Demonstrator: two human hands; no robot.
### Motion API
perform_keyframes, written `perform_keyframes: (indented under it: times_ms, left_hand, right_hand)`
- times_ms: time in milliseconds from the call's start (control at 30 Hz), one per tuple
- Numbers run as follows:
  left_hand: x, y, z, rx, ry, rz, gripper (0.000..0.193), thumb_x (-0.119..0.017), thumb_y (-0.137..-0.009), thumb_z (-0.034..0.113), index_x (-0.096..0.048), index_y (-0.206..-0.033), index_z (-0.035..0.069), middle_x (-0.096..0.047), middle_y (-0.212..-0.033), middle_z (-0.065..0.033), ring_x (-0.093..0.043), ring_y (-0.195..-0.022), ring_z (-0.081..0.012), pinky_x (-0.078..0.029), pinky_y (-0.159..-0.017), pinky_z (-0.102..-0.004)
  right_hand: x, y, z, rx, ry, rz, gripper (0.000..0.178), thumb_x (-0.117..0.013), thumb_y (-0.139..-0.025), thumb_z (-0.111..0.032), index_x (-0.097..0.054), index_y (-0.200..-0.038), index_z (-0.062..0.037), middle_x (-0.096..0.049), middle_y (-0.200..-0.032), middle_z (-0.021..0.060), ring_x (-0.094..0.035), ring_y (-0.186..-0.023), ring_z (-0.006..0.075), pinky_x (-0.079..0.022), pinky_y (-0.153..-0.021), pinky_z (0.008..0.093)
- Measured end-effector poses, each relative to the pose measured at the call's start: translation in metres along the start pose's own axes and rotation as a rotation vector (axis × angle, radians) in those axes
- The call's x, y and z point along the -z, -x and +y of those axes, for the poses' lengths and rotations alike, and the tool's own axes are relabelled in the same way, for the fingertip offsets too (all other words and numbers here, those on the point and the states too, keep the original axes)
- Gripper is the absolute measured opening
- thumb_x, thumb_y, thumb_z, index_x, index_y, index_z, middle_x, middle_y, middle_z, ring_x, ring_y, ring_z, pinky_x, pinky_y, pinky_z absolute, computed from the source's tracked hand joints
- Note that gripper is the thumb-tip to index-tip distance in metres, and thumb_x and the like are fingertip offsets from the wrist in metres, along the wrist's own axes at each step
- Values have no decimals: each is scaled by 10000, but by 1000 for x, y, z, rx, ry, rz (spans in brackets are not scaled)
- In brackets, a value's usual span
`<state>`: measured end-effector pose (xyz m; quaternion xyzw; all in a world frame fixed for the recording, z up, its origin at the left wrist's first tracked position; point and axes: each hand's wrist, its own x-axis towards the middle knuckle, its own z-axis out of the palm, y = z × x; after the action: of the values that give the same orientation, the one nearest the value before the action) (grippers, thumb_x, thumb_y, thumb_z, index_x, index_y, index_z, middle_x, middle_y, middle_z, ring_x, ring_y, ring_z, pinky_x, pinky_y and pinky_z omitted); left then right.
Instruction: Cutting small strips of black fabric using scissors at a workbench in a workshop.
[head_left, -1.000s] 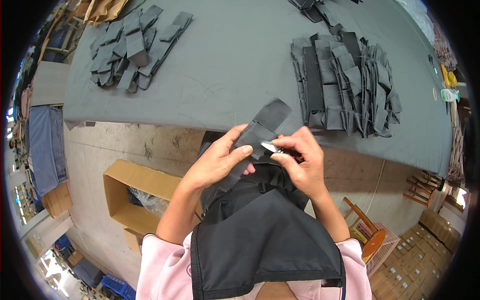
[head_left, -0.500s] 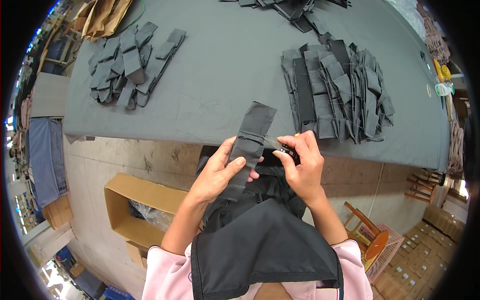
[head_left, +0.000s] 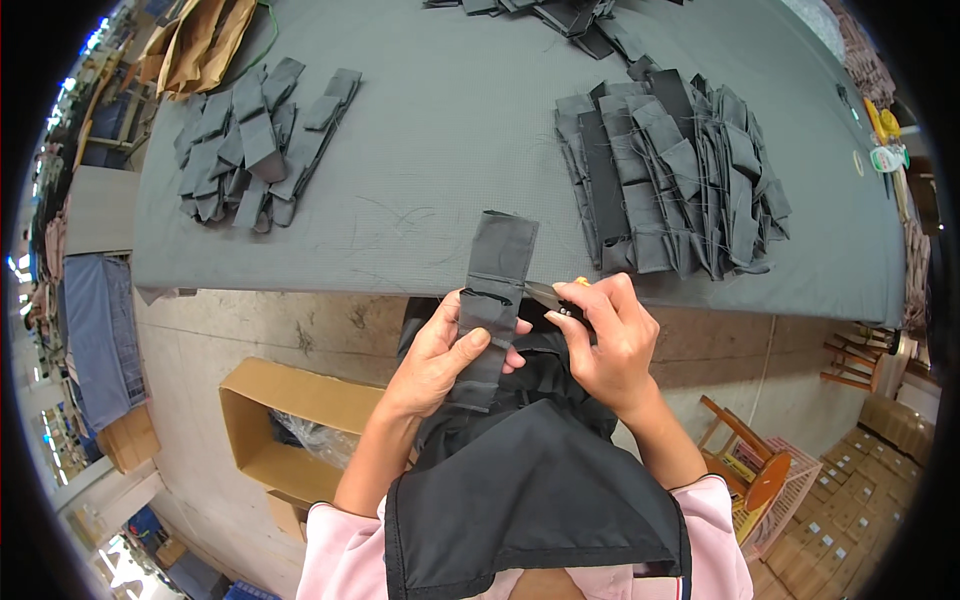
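A dark grey fabric strip (head_left: pixel 503 248) with stitched folds across it is pinched in my left hand (head_left: pixel 440 355), thumb on top and fingers behind. Its upper end points toward the table, and the lower end hangs over my lap. My right hand (head_left: pixel 615 345) grips a pair of thread snips (head_left: pixel 545 296), whose blades point left at the strip's right edge. Whether the blades touch the cloth I cannot tell. On the table to the right lies a big pile of similar strips (head_left: pixel 665 180); a smaller pile (head_left: pixel 240 150) lies to the left.
Grey cloth covers the table (head_left: pixel 420 150), with loose threads scattered on it. More dark strips (head_left: pixel 560 18) lie at the far side, and a brown paper bag (head_left: pixel 205 45) at the far left. Below stand an open cardboard box (head_left: pixel 290 370) and a wooden stool (head_left: pixel 770 480).
The strip has turned more upright in my left hand. The snips, now showing more of their blades, have come level with a stitched fold at its right edge.
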<state>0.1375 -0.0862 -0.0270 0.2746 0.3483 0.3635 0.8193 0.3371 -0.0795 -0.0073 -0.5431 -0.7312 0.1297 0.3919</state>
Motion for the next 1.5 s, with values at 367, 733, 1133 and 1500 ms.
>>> perform_keyframes:
  times_ms: [367, 733, 1133, 1500]
  left_hand:
    - [-7, 0, -2, -7, -25, 34, 382, -538, -945, 185, -368, -1250, 30, -593, -1122, -180, -642, -839, -208, -529, -770, -324]
    - [-11, 1, -8, -3, 26, 48, 397, -555, -938, 191, -368, -1253, 38, -591, -1131, -187, -649, -844, -210, -539, -763, -322]
    - [-13, 4, -18, -121, -163, 69, 484, -502, -954, 122, -286, -1376, 27, -498, -1175, -96, -589, -886, -148, -485, -806, -282]
    - [-14, 7, -13, -76, -223, 41, 482, -501, -955, 138, -290, -1370, 12, -544, -1116, -87, -589, -869, -136, -483, -804, -281]
  right_hand:
    - [-4, 0, -2, 179, 247, 25, 352, -752, -654, -40, -643, -985, -83, -532, -716, 32, -497, -551, 185, -415, -509, 294]
    - [-5, 6, -2, -269, -296, 34, 224, -717, -699, -3, -661, -912, -43, -514, -745, 54, -546, -589, 175, -451, -533, 288]
    - [-18, 6, 3, 150, 30, 6, 397, -670, -645, 17, -631, -1034, -55, -527, -817, 50, -515, -612, 201, -438, -548, 303]
    - [-16, 4, -2, -18, -198, -67, 414, -637, -626, 106, -637, -1005, -60, -526, -788, 71, -571, -604, 225, -520, -635, 355]
